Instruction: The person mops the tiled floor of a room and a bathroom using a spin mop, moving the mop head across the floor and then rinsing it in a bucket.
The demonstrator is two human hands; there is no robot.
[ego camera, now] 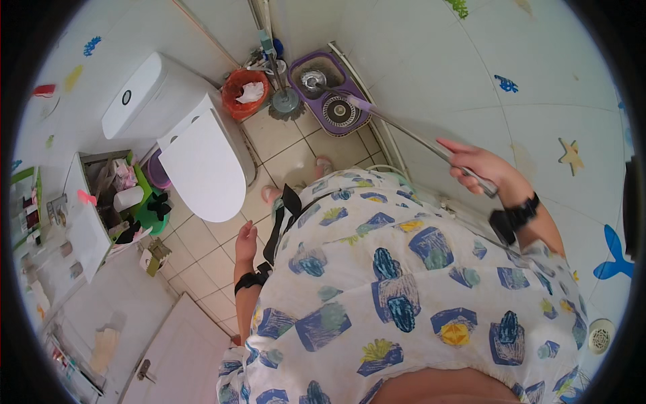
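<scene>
My right hand (477,164) grips the upper end of a metal mop handle (411,132) with its fingers curled round it. From there the handle slants down to the mop's round head (314,80), which sits in the wash side of a purple spin-mop bucket (324,115). The bucket's round spin basket (341,110) is uncovered, beneath the handle. Low at my side hangs my left hand (246,240), loosely bent and holding nothing. It is nearest to the white toilet's closed lid (207,166) and touches nothing that I can see.
A second mop (285,101) stands beside a red-lined waste bin (229,93) holding white paper. Left of the toilet is an open-topped cabinet (93,207) full of items, with a green basin (151,222) nearby. A white door (176,353) is at lower left; tiled walls enclose the floor.
</scene>
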